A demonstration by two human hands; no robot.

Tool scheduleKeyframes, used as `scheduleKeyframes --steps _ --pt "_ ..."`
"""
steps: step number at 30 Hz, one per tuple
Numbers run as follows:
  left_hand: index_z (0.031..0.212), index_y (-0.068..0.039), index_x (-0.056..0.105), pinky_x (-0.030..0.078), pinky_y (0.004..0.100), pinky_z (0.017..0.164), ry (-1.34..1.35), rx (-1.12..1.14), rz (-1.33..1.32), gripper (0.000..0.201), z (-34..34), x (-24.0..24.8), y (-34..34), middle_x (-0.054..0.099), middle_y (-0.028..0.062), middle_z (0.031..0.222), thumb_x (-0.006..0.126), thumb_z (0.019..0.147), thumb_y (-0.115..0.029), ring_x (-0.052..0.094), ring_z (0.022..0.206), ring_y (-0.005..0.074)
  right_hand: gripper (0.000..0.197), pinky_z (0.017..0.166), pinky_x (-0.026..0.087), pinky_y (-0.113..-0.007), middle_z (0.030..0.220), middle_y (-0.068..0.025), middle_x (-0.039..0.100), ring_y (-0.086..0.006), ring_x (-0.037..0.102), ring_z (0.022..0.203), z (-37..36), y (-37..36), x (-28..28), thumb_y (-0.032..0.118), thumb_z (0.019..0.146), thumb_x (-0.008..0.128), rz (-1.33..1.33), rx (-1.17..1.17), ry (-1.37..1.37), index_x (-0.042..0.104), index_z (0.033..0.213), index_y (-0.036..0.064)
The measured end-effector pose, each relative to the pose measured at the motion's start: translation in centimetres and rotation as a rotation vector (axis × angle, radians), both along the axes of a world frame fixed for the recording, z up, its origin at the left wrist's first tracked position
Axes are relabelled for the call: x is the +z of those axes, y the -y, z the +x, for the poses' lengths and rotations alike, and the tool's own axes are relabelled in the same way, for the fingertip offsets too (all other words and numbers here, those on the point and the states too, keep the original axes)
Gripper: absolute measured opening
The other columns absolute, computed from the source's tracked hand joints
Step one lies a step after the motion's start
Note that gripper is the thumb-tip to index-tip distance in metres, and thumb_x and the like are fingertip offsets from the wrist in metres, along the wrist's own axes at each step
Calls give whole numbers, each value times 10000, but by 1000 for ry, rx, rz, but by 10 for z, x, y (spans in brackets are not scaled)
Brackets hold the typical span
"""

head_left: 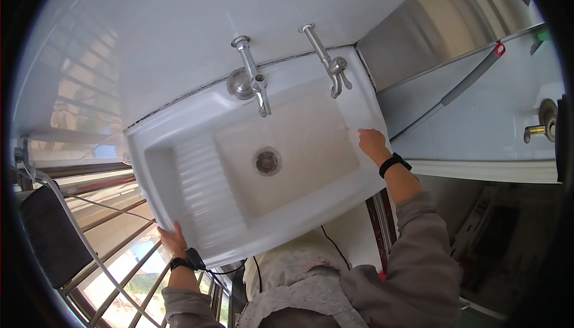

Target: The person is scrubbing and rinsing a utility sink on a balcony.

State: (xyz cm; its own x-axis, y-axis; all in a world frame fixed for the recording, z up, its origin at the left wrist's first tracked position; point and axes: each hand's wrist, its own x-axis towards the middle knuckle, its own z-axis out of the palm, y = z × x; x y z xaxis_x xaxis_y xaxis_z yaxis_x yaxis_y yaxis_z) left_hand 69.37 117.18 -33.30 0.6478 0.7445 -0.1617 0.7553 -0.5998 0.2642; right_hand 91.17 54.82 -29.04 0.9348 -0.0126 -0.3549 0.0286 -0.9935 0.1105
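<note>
A white ceramic sink [287, 211] with a ribbed washboard slope [206, 178] on its left lies in front of me. At its left outer edge is my left hand [173, 240], thumb and fingers apart, against the side near the front corner. My right hand [373, 142] is closed over the right rim, knuckles up; whatever its fingers hold, if anything, is hidden. The basin floor looks wet and slightly brownish around the round drain [267, 161]. Two metal taps, a left tap [257, 83] and a right tap [332, 68], reach out from the wall above.
A round metal fitting [240, 83] sits on the sink's back ledge. To the right, a grey-handled rod [472, 77] leans across a pale counter [478, 119]. Barred windows [134, 268] and a dark padded item [54, 235] are on the left. A thin black cable [336, 247] hangs by my apron.
</note>
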Motion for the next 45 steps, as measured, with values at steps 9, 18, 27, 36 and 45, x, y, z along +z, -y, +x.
scheduleKeyframes --steps 9,18,27,36,45 --pt "1189 42 387 446 482 703 -6 13 -50 715 2 3 2 575 290 912 581 699 -441 565 838 427 242 602 476 -413 706 -128 609 -301 605 680 68 1 31 122 782 491 -149 117 198 619 988 118" --pt "1177 41 388 453 471 708 -27 -3 -39 706 5 11 7 580 285 897 574 704 -449 573 835 417 199 532 475 -390 659 -112 606 -293 606 617 100 -2 48 102 796 453 -110 207 459 623 900 115" --pt "1186 67 387 465 463 700 -29 -15 -33 746 0 2 -3 576 293 915 556 716 -486 573 843 419 141 617 484 -398 707 -130 619 -292 612 719 -44 30 45 157 760 523 -207 124 -208 648 750 92" --pt "1191 48 391 459 466 715 -14 -54 -7 737 1 3 -2 577 284 933 536 729 -507 570 858 416 156 702 488 -383 823 -153 626 -315 606 803 -77 38 93 152 727 532 -230 -137 -353 649 793 71" --pt "1174 18 412 454 469 718 -24 -11 -89 692 5 12 2 587 264 920 552 721 -486 573 854 408 250 761 466 -423 880 -208 617 -347 599 837 -84 -6 8 216 740 536 -77 -310 -373 637 827 5"
